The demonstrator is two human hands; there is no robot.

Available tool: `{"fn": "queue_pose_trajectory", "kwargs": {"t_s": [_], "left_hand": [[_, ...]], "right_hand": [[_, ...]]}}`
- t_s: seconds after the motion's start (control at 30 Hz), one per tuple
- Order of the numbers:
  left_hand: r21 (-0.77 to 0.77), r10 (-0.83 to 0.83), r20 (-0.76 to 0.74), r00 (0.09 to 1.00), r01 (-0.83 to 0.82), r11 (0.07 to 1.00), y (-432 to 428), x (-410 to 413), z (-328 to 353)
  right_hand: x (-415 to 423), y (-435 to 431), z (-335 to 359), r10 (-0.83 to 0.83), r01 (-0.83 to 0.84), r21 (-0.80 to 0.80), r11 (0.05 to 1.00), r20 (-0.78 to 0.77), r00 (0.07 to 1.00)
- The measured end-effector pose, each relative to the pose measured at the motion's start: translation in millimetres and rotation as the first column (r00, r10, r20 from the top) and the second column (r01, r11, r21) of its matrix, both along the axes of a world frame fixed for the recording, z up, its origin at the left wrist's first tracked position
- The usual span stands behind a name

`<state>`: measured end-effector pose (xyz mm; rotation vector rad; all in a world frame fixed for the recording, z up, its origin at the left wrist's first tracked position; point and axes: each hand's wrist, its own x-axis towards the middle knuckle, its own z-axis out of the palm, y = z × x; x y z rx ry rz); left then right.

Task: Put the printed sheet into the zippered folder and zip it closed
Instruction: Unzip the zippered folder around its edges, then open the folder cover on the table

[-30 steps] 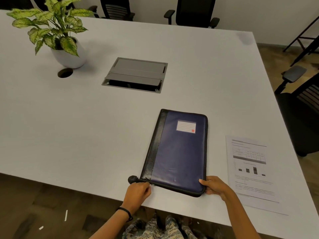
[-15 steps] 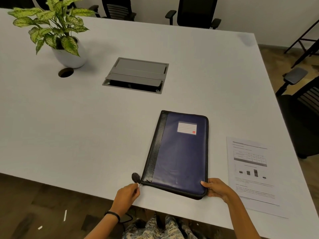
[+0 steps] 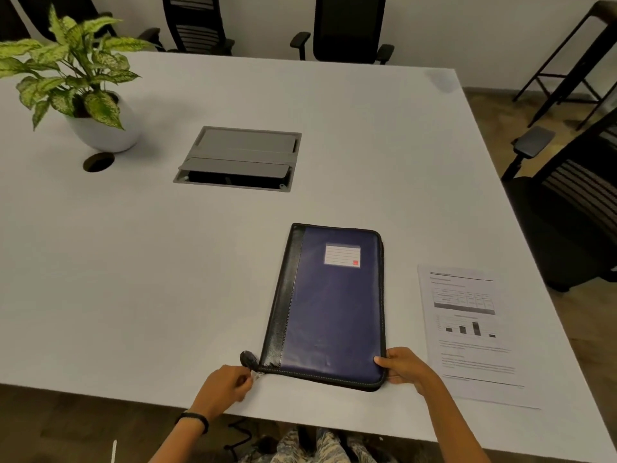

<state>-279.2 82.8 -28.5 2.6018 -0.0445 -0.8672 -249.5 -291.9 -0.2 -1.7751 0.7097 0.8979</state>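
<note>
Unmoved folder on white table — left hand pinches zipper pull, right hand clasps corner.

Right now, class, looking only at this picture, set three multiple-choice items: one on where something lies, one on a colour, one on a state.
1. Where does the printed sheet lie?
A. On the table to the right of the zippered folder
B. Inside the folder
C. Under the potted plant

2. What colour is the folder's main cover?
A. Red
B. Dark blue
C. Green

3. What is the right hand doing?
A. Lifting the sheet
B. Resting off the table
C. Holding the folder's near right corner

Answers: 1 A, the sheet lies flat beside the folder, apart from it. 2 B, a blue panel with a black spine strip. 3 C, its fingers grip that corner while the left hand is at the zipper pull.
</note>
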Motion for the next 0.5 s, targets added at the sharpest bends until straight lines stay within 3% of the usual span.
{"fn": "queue_pose_trajectory", "kwargs": {"t_s": [0.27, 0.5], "left_hand": [[0.036, -0.024, -0.124, 0.992, 0.028, 0.999, 1.8, 30.1, 10.2], [0.166, 0.006, -0.016, 1.000, -0.003, 0.986, -12.8, 54.0, 27.7]], "right_hand": [[0.5, -5.1, -7.6, 0.050, -0.050, -0.037, 0.998, 0.003, 0.999], [15.2, -18.7, 7.7, 0.228, -0.228, 0.005, 0.974, 0.010, 0.974]]}}
